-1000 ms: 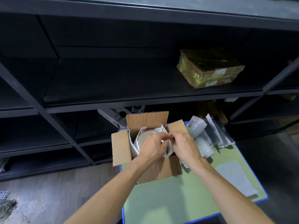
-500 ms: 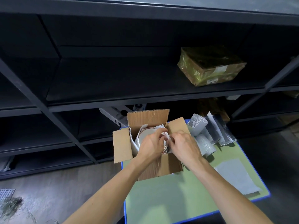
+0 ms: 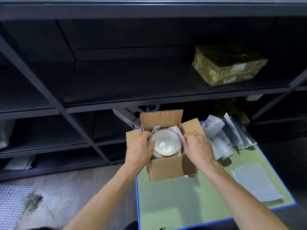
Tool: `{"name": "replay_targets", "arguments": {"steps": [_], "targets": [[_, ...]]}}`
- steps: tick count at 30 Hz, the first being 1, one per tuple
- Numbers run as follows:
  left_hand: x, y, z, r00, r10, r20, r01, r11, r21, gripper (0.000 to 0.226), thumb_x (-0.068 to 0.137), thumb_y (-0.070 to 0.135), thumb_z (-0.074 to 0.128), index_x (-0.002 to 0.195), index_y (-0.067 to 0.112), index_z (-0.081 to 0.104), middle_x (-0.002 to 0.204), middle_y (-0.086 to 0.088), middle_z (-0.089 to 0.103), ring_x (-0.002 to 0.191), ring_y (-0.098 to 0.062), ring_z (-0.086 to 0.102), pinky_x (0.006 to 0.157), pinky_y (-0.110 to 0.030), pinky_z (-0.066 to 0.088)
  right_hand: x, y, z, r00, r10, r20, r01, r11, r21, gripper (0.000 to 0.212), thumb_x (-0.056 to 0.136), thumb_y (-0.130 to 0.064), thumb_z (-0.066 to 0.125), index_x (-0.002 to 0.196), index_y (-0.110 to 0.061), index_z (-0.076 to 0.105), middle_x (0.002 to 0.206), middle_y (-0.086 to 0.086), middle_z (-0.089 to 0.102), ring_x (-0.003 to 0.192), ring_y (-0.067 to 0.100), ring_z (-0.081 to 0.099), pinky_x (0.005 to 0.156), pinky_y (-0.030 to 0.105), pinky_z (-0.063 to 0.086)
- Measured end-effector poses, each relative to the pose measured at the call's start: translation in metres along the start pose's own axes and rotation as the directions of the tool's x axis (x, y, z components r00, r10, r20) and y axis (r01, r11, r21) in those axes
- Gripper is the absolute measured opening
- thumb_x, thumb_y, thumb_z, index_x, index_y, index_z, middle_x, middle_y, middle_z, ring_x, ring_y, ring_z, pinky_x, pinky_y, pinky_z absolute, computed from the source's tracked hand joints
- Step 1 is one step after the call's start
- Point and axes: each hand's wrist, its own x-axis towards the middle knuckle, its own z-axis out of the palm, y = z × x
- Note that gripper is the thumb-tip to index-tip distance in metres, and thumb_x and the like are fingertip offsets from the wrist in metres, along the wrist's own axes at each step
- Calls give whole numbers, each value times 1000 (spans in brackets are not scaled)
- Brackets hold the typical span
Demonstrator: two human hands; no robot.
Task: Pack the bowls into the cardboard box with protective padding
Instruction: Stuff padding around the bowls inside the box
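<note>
the bowl [image 3: 165,143] sits upright, mouth up, in the middle of the open box [image 3: 171,168], with white padding [image 3: 178,131] standing around it. a second rim seems to show under it, so it may be a stack, but i cannot tell for sure. it looks glazed and stiff, so i judge it fragile, a bit heavy and slippery; it is best taken by the rim on 2 opposite sides, or from under.

the left hand [image 3: 139,146] is at the left side of the bowl, fingers curled on the padding there, the thumb just beside the rim. the right hand [image 3: 198,146] is at the right side, fingers curled on the padding too. the bowl lies between the 2 hands.

the box stands on the desk [image 3: 182,205]. just right of it are foil rolls [image 3: 213,125], and a grey sheet [image 3: 255,183] lies nearer.
</note>
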Motion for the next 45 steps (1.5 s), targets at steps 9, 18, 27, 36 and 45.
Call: {"name": "replay_targets", "arguments": {"steps": [9,18,27,36,45], "targets": [[-7,-1,7,997,74,-21,-73,995,68,29,90,16,56,118,20,63,104,2,65,85,-18,58,69,-37,52,-5,1,0,1000,10,2,-10,999,53,12,93,-18,58,95,-11,67,87,8,63,77,35,63,62,38,46],[-4,-4,7,999,39,-18,-39,999,11,27,96,19,52,119,21,65,99,3,69,87,-13,62,70,-34,55,-15,5,-14,990,122,66,-129,985,117,29,95,-18,48,66,-17,49,60,3,52,66,37,50,54,36,36],[-17,12,17,995,101,1,-101,994,-51,18,95,24,57,108,19,68,101,2,59,88,-18,58,71,-34,49,-14,19,-19,973,158,166,-199,942,270,18,92,-13,52,91,-23,66,80,-4,71,80,27,63,67,36,52],[-21,51,54,946,278,165,-275,961,-41,28,96,41,57,103,19,71,91,-1,66,90,-22,58,74,-40,49,-19,27,-26,965,138,223,-213,910,357,20,93,-17,57,92,-29,73,85,-11,70,85,17,63,77,33,53],[-9,70,76,987,101,125,-106,994,33,31,97,41,45,109,17,61,86,-8,73,86,-33,64,65,-35,43,-19,26,-19,966,41,255,-127,935,331,21,92,-23,56,96,-32,74,97,-1,64,95,24,57,77,34,48]]}}
